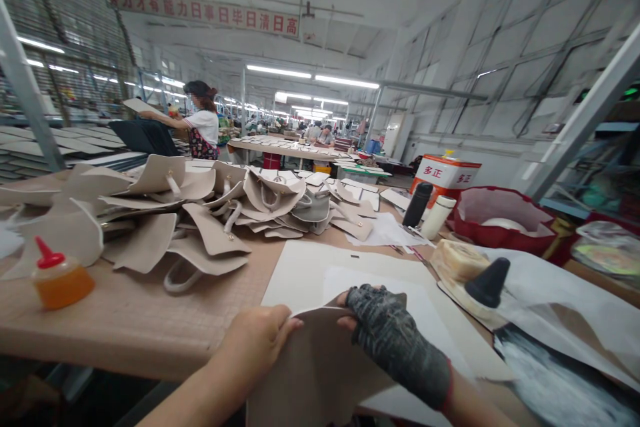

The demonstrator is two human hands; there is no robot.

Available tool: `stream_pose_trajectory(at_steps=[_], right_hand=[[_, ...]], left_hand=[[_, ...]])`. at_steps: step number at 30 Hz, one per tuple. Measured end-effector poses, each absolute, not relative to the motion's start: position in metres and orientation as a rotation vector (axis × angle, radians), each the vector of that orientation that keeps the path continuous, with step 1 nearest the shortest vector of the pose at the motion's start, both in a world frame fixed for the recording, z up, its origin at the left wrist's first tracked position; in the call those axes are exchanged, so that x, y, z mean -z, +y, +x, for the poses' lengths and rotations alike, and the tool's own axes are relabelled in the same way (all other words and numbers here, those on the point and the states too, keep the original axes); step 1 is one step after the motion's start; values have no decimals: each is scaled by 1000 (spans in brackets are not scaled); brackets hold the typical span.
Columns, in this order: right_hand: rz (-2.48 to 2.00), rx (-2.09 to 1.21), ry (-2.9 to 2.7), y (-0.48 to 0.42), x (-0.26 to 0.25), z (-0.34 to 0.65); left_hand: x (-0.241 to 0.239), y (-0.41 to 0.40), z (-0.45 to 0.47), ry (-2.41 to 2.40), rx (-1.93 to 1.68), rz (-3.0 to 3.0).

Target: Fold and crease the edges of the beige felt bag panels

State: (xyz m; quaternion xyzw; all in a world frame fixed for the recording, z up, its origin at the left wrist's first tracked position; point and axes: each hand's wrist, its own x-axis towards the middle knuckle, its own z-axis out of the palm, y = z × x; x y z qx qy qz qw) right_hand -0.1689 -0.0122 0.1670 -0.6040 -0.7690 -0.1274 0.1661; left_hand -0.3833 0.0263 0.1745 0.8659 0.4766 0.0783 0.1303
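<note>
A beige leather panel (320, 367) hangs over the near table edge, its upper edge slightly bent. My bare left hand (263, 337) pinches its upper left corner between thumb and fingers. At the upper right, my right hand (383, 320), in a dark grey fingerless glove, grips the same edge. Beneath the right hand lies a white sheet (415, 283) on a larger cream board (305, 267). To the left is a heap of beige bag panels (200, 213), several with looped handles. The lower part of the held panel leaves the frame.
A glue bottle (63, 283) with a red nozzle stands left. On the right are a black bottle (418, 205), a cream bottle (439, 217), a red-and-white can (445, 177), a red bag (500, 213) and a black cone (489, 282). A co-worker (204, 123) stands beyond the heap.
</note>
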Motion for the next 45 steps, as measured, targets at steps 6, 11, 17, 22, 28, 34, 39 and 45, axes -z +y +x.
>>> stream_pose_trajectory(at_steps=[6, 11, 17, 22, 28, 34, 39, 45], right_hand=[[-1103, 525, -2185, -17, -155, -180], [-1245, 517, -2016, -14, -164, -169], [-1519, 177, -2019, -6, -176, -166], [-1809, 75, -2087, -6, -193, -175], [-1782, 386, -2124, -7, -189, -179], [-1552, 819, -2172, -16, -172, -192], [-1504, 770, -2244, -20, -177, -192], [-1619, 424, -2350, -18, -193, -154]], left_hand=[[-172, 32, -386, 1409, -314, 2472], [-177, 27, -387, 1257, -404, 2462], [-170, 22, -389, 1173, -552, 2496], [-174, 19, -390, 1169, -523, 2482], [-184, 18, -389, 1204, -291, 2458], [-191, 18, -372, 1207, -19, 2603], [-195, 20, -355, 1171, 59, 2699], [-197, 25, -361, 1114, 131, 2670]])
